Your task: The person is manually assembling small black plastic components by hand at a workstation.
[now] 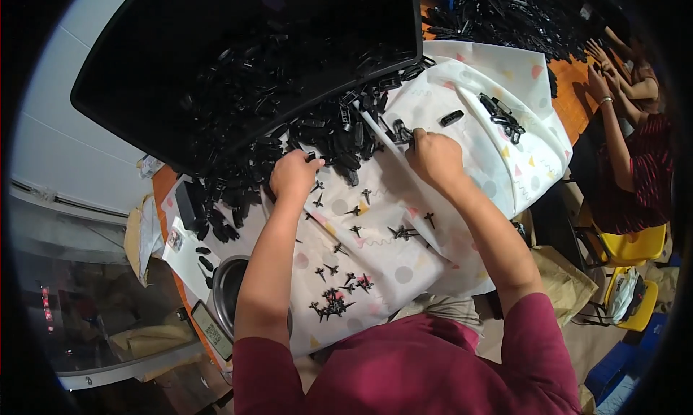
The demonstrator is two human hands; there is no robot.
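1. Black plastic parts (317, 137) lie in a heap at the far side of the patterned cloth (498, 162), spilling out from under the tilted black tray (144, 75) – this heap is where both hands work.
2. Left hand (292, 175) rests knuckles-up at the near edge of the heap; its fingers curl down among the parts, and I cannot tell whether the grip has closed on one.
3. Right hand (433, 157) sits further right, its fingertips pinched at a small black part (399, 133) where a fold of the cloth rises; the grip looks nearly closed on it, though the fingers hide the contact.
4. Small black cross-shaped pieces (333, 303) lie scattered on the cloth between the forearms, clustered thickest at the near end, and a short row of parts (502, 115) lies well apart on the far right.
5. To do this well, I judge it best to draw one part at a time from the heap's loose edge – not from deep inside – and to keep the cloth flat so the small pieces stay put.
6. On the left, a white card (175, 239) with a small dark picture lies beside the heap, and a flat rectangular device with a square code patch (211, 332) lies at the near left edge of the tabletop (570, 90), next to a round metal bowl (225, 288).
7. Another person's hands (599, 72) work at a second pile, far right.
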